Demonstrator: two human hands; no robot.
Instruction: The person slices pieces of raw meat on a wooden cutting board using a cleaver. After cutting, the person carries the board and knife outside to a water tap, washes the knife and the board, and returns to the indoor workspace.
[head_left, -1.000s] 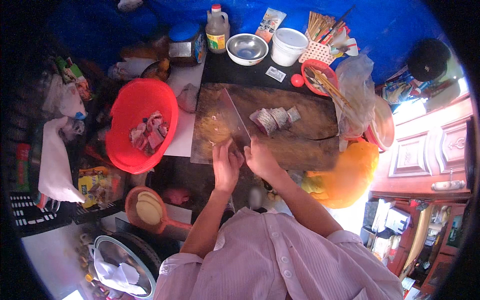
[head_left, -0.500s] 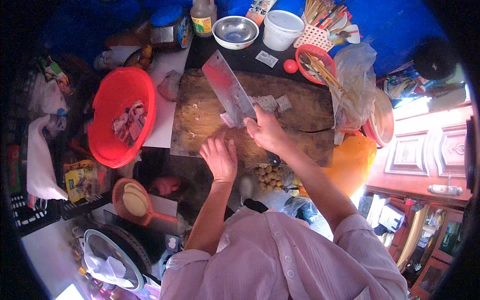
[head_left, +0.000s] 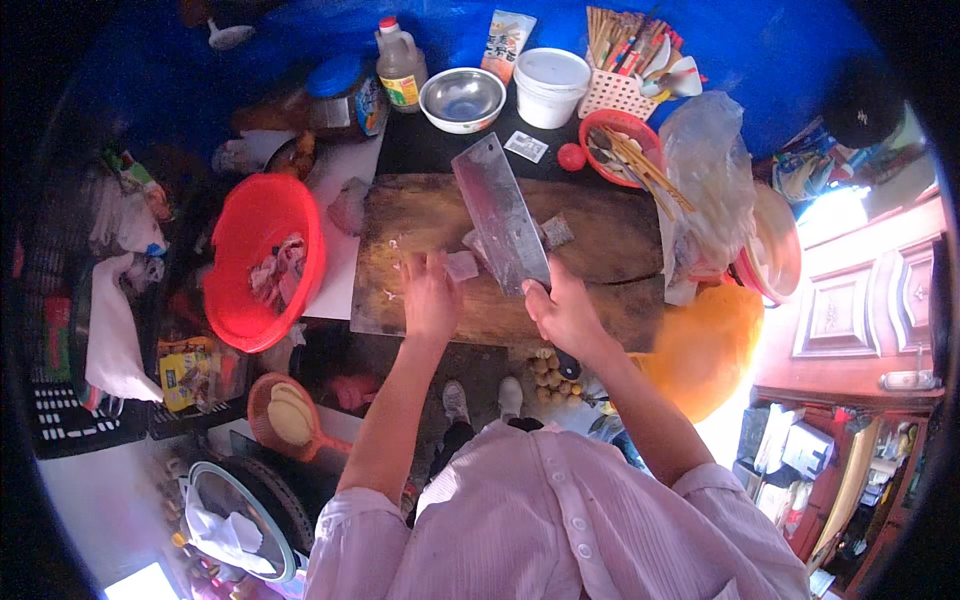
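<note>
My right hand (head_left: 568,312) is closed round a cleaver (head_left: 500,215), its broad blade tilted up and left over the wooden chopping board (head_left: 610,225). The cleaver's black handle end shows below the hand. My left hand (head_left: 432,298) is over the board's left part, its fingers bent at a pale pinkish piece of food (head_left: 461,265) that appears pinched by the thumb and index finger. A greyish, rough-textured piece (head_left: 556,231) lies right of the blade, and more pale food is partly hidden behind the blade. Small scraps dot the board's left side.
Left of the board stands a red basin (head_left: 225,240) with meat pieces. Behind it are a steel bowl (head_left: 462,98), a white tub (head_left: 552,85), a sauce jug (head_left: 400,70) and a red basket (head_left: 622,140) with chopsticks. A yellow bag (head_left: 705,350) hangs at the right.
The cleaver has moved right and down toward me, away from my left hand. My left hand has shifted beside the pale piece. The head view has tilted, showing my shoes.
</note>
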